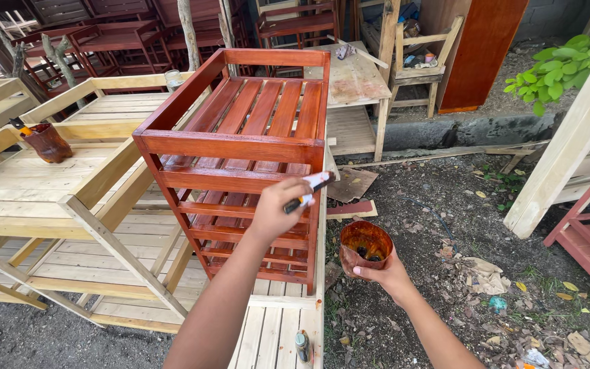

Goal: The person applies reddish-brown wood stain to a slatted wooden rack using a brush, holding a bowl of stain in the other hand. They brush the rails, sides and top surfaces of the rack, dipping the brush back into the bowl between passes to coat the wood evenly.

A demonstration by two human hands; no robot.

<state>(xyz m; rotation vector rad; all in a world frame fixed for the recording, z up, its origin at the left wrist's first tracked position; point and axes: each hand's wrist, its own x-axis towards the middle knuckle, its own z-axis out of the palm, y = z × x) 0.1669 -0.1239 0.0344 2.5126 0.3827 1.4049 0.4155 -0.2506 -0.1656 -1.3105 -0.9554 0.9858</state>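
Brush (307,192): slim handle, white and black with an orange band, pinched in the curled fingers of the left hand (276,210); held against the front right post of the rack, bristles hidden behind the hand.

Rack (240,164): slatted wooden frame, box-shaped, glossy red-brown stain, four square posts with horizontal rails; stands on the right end of the bench (35,198), near its front edge.

Cup (365,247): cut-off plastic container, translucent, walls smeared orange-brown, dark liquid at the bottom; gripped from below by the right hand (385,275), fingers closed round its base, held over the ground just beside the bench's right edge.

Bench: bare pale planks, unfinished, with diagonal braces.

Second cup (47,142): stained brown, brush handle protruding, near the bench's left edge.

Ground (445,225): dark soil, wood scraps, dry leaves.
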